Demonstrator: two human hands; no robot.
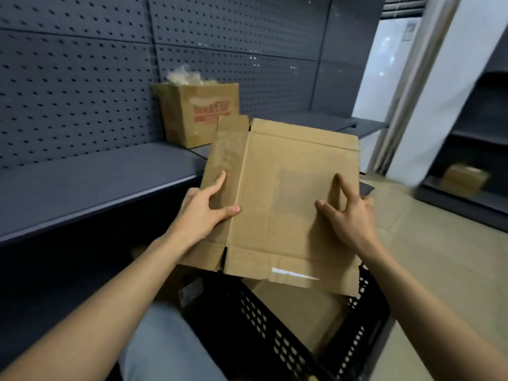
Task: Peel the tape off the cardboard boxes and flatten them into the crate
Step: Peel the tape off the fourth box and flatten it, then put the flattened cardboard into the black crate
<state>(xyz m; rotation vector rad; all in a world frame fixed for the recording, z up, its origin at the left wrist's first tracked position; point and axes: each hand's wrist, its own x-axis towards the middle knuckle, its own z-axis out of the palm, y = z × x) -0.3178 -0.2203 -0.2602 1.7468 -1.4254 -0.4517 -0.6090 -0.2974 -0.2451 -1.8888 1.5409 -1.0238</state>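
Observation:
A flattened brown cardboard box (277, 199) is held tilted above the black perforated crate (275, 339). My left hand (204, 209) grips its left edge, thumb and index finger on top. At the right side my right hand (347, 215) holds the box, thumb and a finger resting on the top face, the other fingers hidden behind the edge. A strip of clear tape (295, 273) shines on the box's near flap. More flattened cardboard (299, 312) lies inside the crate under the held box.
An open cardboard box with red print (202, 115), stuffed with plastic wrap, stands on the grey shelf (90, 185) at the back left. Another small cardboard box (464, 178) sits on a low shelf at the far right. Pegboard wall behind; tiled floor to the right.

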